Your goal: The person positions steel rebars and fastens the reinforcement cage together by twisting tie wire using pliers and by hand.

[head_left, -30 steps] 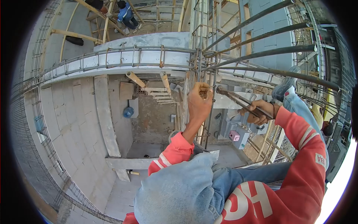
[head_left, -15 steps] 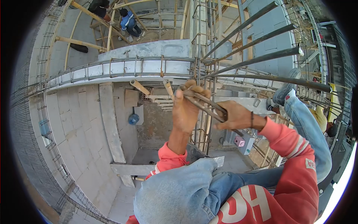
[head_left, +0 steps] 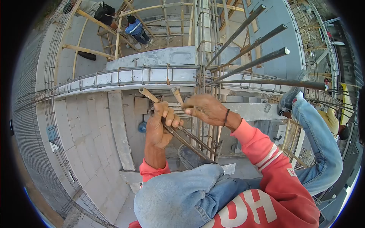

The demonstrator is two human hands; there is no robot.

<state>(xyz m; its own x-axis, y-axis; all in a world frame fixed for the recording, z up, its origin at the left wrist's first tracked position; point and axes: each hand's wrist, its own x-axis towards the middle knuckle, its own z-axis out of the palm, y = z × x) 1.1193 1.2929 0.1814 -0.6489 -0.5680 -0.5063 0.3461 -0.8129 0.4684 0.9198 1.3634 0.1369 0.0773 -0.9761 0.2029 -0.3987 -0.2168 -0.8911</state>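
My left hand (head_left: 159,127) is closed around one end of a pair of narrow, rusty steel bars (head_left: 192,142). They slant down to the right, side by side, toward my bent knee; whether they are joined inside the fist is hidden. Just right of it and slightly higher, my right hand (head_left: 205,109) is apart from the bars, fingers curled toward the thumb and partly blurred. Anything in that pinch is too small to make out. Behind both hands stands a vertical rebar cage (head_left: 207,131), and two bamboo pole ends (head_left: 147,94) poke up nearby.
A horizontal rebar cage (head_left: 129,76) runs along the wall top beyond my hands. Thick rebar rods (head_left: 254,64) jut out at upper right. My shoe (head_left: 291,93) is by a grey board (head_left: 251,110). Two people (head_left: 137,30) work among bamboo scaffolding (head_left: 156,5) at upper left.
My right hand has let go of the bars' far end and moved left, near my left hand. My left hand, still holding the bars, has shifted left and down.
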